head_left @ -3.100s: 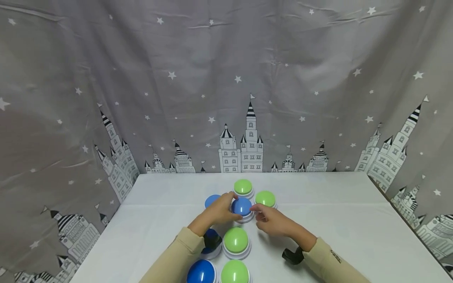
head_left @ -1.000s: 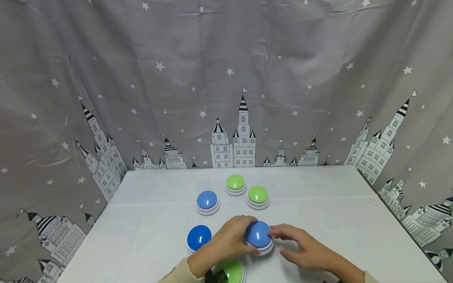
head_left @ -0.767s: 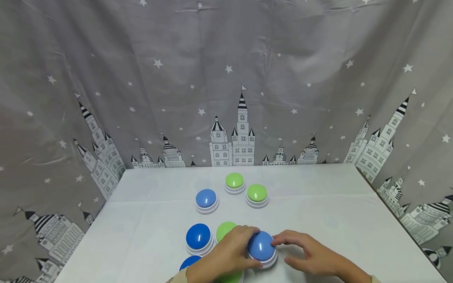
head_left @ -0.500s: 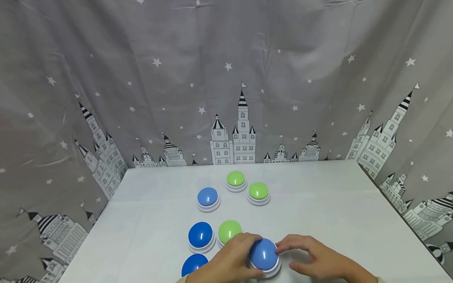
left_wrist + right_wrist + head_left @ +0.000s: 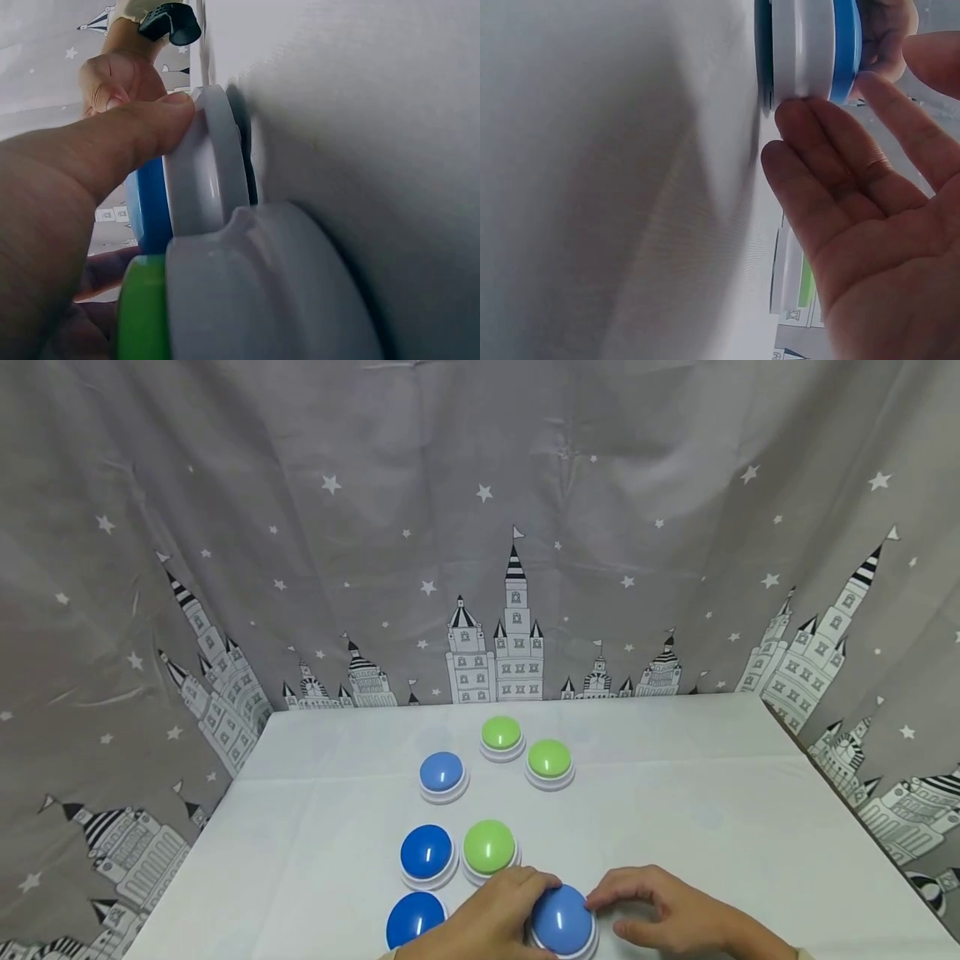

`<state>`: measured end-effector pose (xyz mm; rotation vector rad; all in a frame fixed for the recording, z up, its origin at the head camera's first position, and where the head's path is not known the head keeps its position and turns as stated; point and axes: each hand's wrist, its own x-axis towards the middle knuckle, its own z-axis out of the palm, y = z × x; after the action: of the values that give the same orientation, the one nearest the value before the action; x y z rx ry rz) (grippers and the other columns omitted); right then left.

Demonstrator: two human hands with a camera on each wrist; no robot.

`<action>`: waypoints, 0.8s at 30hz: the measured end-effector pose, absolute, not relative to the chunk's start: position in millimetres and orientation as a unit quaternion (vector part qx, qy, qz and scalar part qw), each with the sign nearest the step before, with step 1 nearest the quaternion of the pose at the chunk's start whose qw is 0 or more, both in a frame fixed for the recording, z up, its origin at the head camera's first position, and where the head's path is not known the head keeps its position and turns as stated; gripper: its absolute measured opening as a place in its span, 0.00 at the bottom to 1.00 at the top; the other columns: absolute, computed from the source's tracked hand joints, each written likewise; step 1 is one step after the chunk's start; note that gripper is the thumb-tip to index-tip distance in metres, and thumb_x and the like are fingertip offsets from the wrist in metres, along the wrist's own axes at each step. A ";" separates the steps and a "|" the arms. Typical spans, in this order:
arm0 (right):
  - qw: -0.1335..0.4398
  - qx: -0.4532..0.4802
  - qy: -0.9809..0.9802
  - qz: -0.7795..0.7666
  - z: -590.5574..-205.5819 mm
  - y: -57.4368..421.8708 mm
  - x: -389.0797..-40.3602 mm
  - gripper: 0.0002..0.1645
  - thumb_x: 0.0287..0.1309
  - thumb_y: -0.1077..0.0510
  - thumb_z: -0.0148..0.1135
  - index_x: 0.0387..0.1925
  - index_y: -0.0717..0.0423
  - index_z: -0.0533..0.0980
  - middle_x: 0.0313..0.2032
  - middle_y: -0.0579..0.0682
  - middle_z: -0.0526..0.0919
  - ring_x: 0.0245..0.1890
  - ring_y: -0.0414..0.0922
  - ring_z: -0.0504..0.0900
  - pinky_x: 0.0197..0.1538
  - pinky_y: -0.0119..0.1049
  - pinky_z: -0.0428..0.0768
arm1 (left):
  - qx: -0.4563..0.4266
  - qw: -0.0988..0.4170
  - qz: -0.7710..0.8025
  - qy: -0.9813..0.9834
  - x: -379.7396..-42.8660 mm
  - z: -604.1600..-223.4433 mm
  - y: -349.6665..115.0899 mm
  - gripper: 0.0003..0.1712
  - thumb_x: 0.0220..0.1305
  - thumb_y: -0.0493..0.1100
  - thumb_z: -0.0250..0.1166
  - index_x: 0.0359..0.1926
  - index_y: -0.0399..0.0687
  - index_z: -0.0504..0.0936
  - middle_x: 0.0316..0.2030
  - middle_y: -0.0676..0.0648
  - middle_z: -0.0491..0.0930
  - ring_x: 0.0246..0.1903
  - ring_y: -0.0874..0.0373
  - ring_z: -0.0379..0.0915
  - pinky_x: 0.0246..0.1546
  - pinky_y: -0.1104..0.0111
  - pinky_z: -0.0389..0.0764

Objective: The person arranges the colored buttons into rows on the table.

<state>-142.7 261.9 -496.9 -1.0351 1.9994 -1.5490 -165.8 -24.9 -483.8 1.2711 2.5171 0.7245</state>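
Observation:
A light blue dome button (image 5: 562, 918) on a white round base sits at the bottom of the head view. My left hand (image 5: 495, 918) grips it from the left, thumb (image 5: 161, 120) on the near side of the base. Fingers of my right hand (image 5: 667, 910) reach its right side; in the right wrist view they are fairly straight, fingertips (image 5: 791, 112) right at the base. Close beside it in the left wrist view stands a green button (image 5: 142, 315), hidden behind my left hand in the head view.
Left of my hands are two dark blue buttons, one farther (image 5: 426, 852) and one nearer (image 5: 415, 920), plus a green button (image 5: 489, 847). Farther back stand another light blue button (image 5: 441, 772) and two green ones (image 5: 501, 733) (image 5: 549, 758). A grey castle-print curtain (image 5: 375, 527) hangs behind the white table (image 5: 675, 760).
From the back group beside the green buttons, the light blue button has come toward the front right in my left hand's grip, my right hand moving alongside. The head view has tilted down slightly.

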 end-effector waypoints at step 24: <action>0.161 -0.425 0.745 -0.489 -497.1 258.4 -157.7 0.20 0.65 0.66 0.58 0.56 0.50 0.77 0.52 0.45 0.82 0.54 0.44 0.79 0.59 0.37 0.75 | 0.415 0.129 0.234 0.869 -166.1 -481.0 -27.7 0.44 0.54 0.74 0.64 0.64 0.55 0.69 0.53 0.59 0.72 0.50 0.69 0.68 0.54 0.69 0.77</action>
<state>-157.7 258.4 -497.1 -1.2125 2.1261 -1.3954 -166.1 -27.7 -481.0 1.2077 2.5280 0.6813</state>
